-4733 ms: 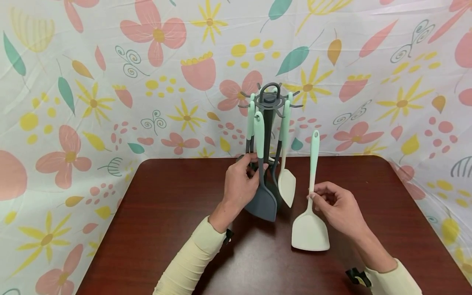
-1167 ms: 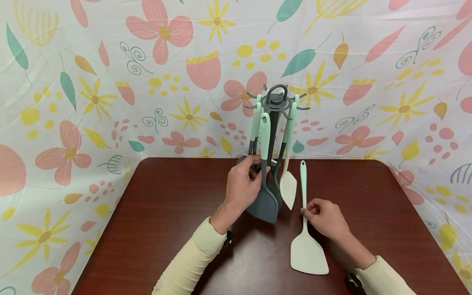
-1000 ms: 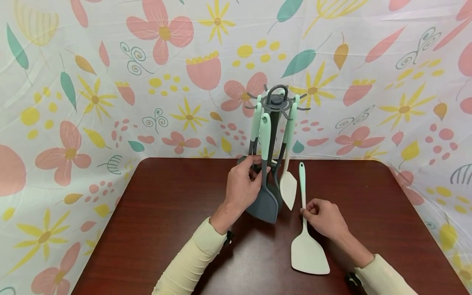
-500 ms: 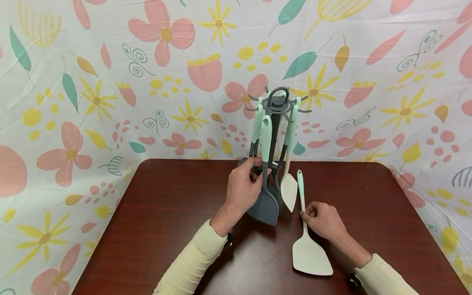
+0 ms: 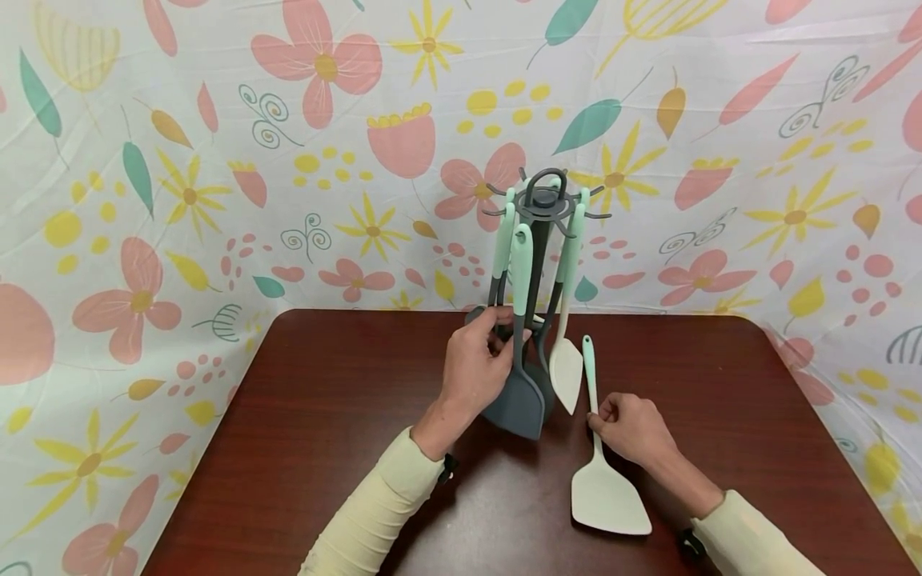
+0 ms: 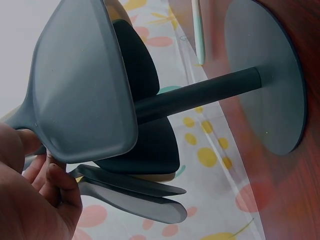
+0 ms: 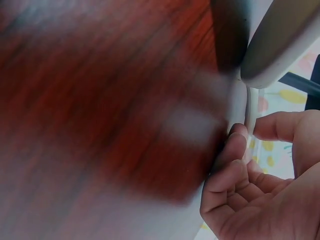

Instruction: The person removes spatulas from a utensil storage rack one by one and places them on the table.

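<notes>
Close to the middle of the table, a dark utensil stand (image 5: 545, 205) carries several mint-handled utensils. My left hand (image 5: 471, 364) pinches the neck of a grey spatula (image 5: 515, 404) at the stand's front; the left wrist view shows thumb and fingers at the base of its blade. To the right, a cream spatula (image 5: 611, 498) with a mint handle end lies low over the table, blade toward me. My right hand (image 5: 637, 432) pinches its shaft between thumb and fingers. In the right wrist view its blade (image 7: 280, 45) overhangs the fingertips.
A smaller cream pointed utensil (image 5: 566, 376) hangs at the stand's right, near the held spatula's handle. The stand's round base (image 6: 270, 80) shows in the left wrist view. The brown table (image 5: 324, 448) ends at a flower-printed cloth (image 5: 324, 232) behind.
The cream spatula has come down from a steeper pose toward the table, its handle end swinging lower and slightly left with my right hand. My left hand keeps its hold.
</notes>
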Available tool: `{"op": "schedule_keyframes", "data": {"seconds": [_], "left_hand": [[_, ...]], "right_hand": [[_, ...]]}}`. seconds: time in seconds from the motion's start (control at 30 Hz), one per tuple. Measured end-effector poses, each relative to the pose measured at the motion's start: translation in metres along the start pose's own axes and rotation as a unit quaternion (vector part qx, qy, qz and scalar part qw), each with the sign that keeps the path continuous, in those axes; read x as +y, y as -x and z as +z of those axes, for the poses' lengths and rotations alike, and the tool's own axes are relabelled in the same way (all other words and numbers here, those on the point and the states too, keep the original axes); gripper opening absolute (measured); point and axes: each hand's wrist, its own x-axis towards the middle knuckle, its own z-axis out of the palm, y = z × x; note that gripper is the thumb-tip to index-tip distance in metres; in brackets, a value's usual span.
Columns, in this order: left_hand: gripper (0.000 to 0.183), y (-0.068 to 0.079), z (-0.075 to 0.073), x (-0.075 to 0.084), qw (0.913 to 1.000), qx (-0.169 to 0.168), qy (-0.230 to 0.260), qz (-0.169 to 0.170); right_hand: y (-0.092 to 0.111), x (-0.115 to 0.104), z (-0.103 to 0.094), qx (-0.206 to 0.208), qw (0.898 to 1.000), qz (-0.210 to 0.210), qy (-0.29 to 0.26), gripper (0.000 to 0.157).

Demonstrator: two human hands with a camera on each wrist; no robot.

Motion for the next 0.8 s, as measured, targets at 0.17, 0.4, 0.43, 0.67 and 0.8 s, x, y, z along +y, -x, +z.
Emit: {"op": "schedule_keyframes", "data": {"seconds": [0.17, 0.4, 0.43, 0.67, 0.8], "left_hand": [[0.030, -0.0016, 0.0004, 0.0000, 1.0000, 0.001, 0.001, 0.008], [0.027, -0.0029, 0.0019, -0.0011, 0.9998, 0.002, 0.014, 0.013], [0.027, -0.0026, 0.0023, -0.0014, 0.9998, 0.002, 0.015, 0.012], [0.026, 0.0004, 0.0025, -0.0026, 0.9997, 0.009, 0.023, 0.007], [0.028, 0.0021, 0.0025, -0.0022, 0.9997, 0.004, 0.024, -0.001]], "right_hand": [[-0.0010, 0.0002, -0.0013, 0.005, 1.000, -0.002, 0.004, 0.024], [-0.0009, -0.0001, -0.0015, 0.008, 1.000, 0.000, 0.006, 0.025], [-0.0008, -0.0002, -0.0015, 0.007, 1.000, 0.001, 0.004, 0.025], [-0.0013, -0.0004, 0.0004, -0.004, 1.000, 0.005, -0.008, 0.025], [-0.0006, 0.0013, 0.0016, -0.007, 1.000, 0.014, -0.009, 0.026]]}}
